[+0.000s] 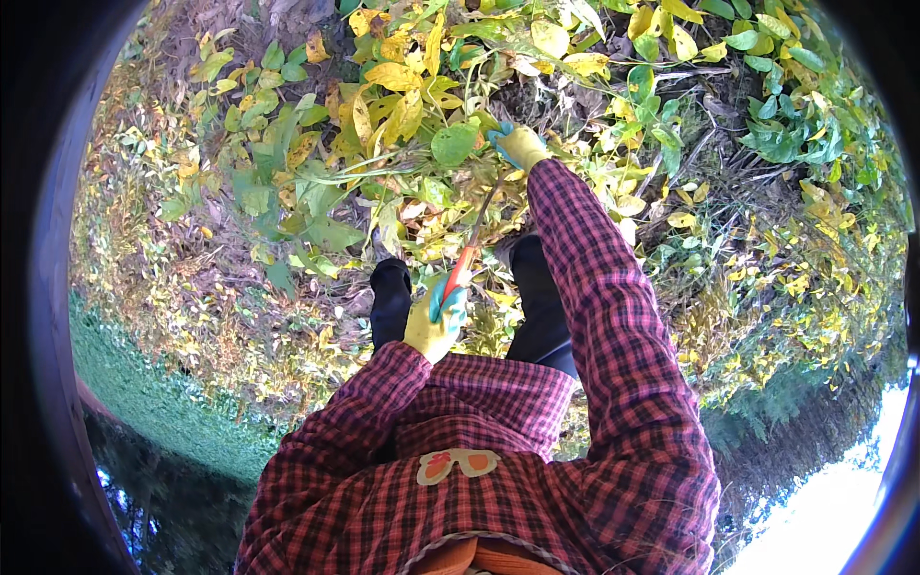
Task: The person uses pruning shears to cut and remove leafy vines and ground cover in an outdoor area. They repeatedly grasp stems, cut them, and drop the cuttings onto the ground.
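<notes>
My left hand (437,320), in a yellow and teal work glove, is closed around the orange handle (458,274) of a hand tool. A narrow dark metal shaft (487,205) runs from it up towards my other hand, and its far end is lost among leaves. Farther forward, my right hand (519,145), gloved alike, has its fingers curled on leafy plant stems (471,136); leaves partly hide the grip. Yellowing bean-like leaves (402,108) and long green stems (359,171) spread to the left of that hand.
Black boots (390,298) stand on the leaf-strewn ground below the plants. More leafy plants (790,129) grow at the right, with dry stalks (701,147) between. Bare soil and litter (237,165) lie at the left. Green grass (165,402) shows behind me.
</notes>
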The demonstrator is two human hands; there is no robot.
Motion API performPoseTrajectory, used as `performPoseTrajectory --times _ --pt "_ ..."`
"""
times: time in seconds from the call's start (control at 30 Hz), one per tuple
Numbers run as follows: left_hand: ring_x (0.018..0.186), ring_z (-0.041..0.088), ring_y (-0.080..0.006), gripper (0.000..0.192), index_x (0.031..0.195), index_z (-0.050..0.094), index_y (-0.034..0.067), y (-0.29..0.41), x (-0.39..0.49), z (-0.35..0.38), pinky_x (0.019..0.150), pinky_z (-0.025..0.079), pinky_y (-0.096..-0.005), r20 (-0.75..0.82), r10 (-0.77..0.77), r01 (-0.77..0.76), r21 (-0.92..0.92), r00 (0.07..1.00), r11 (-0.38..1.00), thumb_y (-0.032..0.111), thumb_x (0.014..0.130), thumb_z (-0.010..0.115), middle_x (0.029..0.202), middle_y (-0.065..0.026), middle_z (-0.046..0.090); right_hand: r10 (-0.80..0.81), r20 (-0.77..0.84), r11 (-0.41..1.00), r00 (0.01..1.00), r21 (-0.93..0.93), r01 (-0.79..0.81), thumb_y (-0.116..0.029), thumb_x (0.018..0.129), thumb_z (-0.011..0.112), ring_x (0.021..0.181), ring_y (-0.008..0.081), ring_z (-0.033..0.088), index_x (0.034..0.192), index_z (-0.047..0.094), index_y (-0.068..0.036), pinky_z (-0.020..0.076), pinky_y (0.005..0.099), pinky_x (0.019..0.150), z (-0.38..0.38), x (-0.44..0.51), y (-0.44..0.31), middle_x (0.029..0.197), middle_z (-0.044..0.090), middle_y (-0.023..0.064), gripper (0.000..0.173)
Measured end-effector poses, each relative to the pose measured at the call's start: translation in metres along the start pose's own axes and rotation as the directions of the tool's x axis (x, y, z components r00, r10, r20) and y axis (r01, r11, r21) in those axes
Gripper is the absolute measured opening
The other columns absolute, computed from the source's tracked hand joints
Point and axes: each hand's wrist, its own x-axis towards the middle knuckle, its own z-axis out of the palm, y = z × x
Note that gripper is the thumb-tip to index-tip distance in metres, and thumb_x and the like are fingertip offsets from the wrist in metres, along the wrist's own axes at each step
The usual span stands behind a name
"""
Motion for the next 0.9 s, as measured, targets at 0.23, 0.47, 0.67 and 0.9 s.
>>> performPoseTrajectory --times 0.23,0.47,0.67,0.9 --pt "0.062 0.044 -0.0053 0.037 0.131 0.042 0.005 0.048 -0.014 -0.021 0.055 0.037 -0.0173 -0.42 0.129 -0.186 -0.097 0.898 0.978 0.015 0.096 0.048 0.078 0.0042 0.045 0.085 0.105 -0.063 0.991 0.993 -0.1 -0.03 0.098 0.043 0.046 0.0089 0.031 0.088 0.061 -0.004 0.0294 0.0255 0.045 -0.017 -0.02 0.013 0.054 0.036 -0.006 0.033" --pt "0.07 0.063 -0.0219 0.028 0.119 0.049 0.007 0.047 -0.035 -0.08 0.063 0.05 -0.0323 -0.341 0.269 0.021 0.653 0.901 0.757 0.019 0.093 0.049 0.086 -0.0089 0.063 -0.076 0.156 -0.571 0.985 0.803 -0.171 -0.029 0.093 0.049 0.046 0.0098 0.031 0.089 0.062 -0.009 0.0289 0.026 0.047 -0.095 -0.122 -0.019 0.051 0.031 -0.009 0.024" --pt "0.064 0.059 -0.0147 0.026 0.117 0.049 0.005 0.033 -0.076 -0.095 0.058 0.047 -0.0289 -0.211 0.026 -0.022 0.025 0.977 0.999 0.017 0.094 0.048 0.083 -0.0058 0.062 0.039 -0.502 0.283 0.864 0.835 0.472 -0.045 0.084 0.065 0.116 0.0234 0.054 0.135 0.038 -0.001 0.0427 0.0377 0.095 -0.155 -0.14 -0.034 0.125 0.056 0.0154 0.072" --pt "0.054 0.047 -0.0087 0.028 0.114 0.049 0.009 0.065 -0.151 -0.056 0.047 0.04 -0.0243 -0.184 -0.056 0.077 0.112 0.981 0.991 0.029 0.095 0.049 0.068 -0.0001 0.051 -0.013 -0.197 0.948 0.98 0.309 0.075 -0.06 0.075 0.068 0.12 0.0322 0.052 0.145 0.018 0.001 0.0419 0.0348 0.099 -0.069 -0.134 -0.102 0.129 0.053 0.0207 0.105"
